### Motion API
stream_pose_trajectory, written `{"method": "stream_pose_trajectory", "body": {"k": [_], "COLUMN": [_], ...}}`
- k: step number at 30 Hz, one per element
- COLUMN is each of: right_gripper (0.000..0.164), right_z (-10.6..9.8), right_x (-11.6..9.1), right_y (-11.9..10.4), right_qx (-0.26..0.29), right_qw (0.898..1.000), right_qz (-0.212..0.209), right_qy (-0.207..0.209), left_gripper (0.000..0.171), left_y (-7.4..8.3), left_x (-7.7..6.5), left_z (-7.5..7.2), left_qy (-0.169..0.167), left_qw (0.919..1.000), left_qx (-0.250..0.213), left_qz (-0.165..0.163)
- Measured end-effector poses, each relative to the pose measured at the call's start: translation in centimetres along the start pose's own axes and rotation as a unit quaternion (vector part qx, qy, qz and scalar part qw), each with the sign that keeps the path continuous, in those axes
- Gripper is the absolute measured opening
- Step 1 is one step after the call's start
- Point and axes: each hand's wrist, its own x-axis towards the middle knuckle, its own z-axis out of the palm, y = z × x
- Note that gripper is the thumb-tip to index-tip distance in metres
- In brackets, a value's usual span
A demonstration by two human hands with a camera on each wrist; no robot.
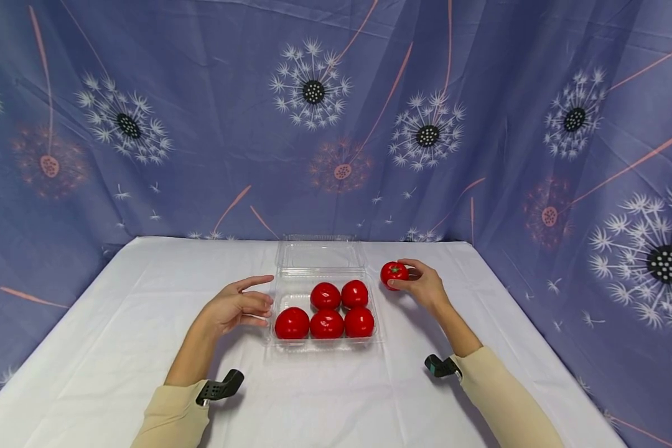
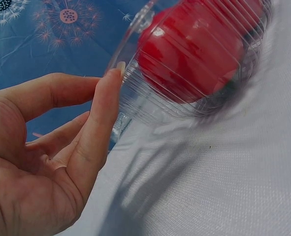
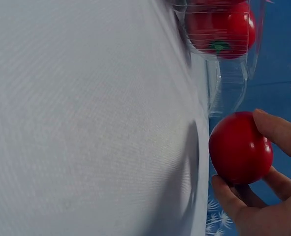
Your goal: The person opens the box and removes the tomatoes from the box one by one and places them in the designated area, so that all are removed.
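A clear plastic clamshell box (image 1: 325, 346) stands mid-table with its lid (image 1: 320, 254) folded back. Inside it sit several red tomatoes (image 1: 327, 324), three in the front row and two behind, toward the right. My left hand (image 1: 236, 307) is at the box's left side, fingers loosely extended; in the left wrist view a fingertip (image 2: 116, 78) appears to touch the clear rim. To the right of the box, my right hand (image 1: 422, 287) grips another tomato (image 3: 241, 148) between thumb and fingers. Its green stem top shows in the head view, held just above the cloth.
A white cloth (image 1: 106, 336) covers the table. Blue fabric (image 1: 213, 124) with dandelion prints hangs behind and along both sides. Each wrist carries a small black camera, the left one (image 1: 221, 387) and the right one (image 1: 441, 366).
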Motion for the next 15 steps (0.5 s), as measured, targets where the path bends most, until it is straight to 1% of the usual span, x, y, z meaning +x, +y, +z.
{"method": "stream_pose_trajectory", "body": {"k": [4, 9, 15], "right_gripper": [0.066, 0.065, 0.064], "right_z": [0.16, 0.39, 0.69], "right_x": [0.46, 0.96, 1.05], "right_y": [0.31, 0.59, 0.83], "right_qx": [-0.002, -0.003, 0.001], "right_qw": [1.0, 1.0, 1.0], "right_qz": [0.016, 0.019, 0.023], "right_qy": [0.011, 0.013, 0.011], "left_gripper": [0.078, 0.078, 0.079], "left_y": [0.08, 0.13, 0.0], "left_x": [0.01, -0.02, 0.03], "left_z": [-0.07, -0.09, -0.07], "left_qy": [0.002, 0.004, 0.011], "left_qw": [1.0, 1.0, 0.9999], "left_qx": [0.0, -0.002, 0.002], "left_qz": [0.002, 0.004, -0.001]}}
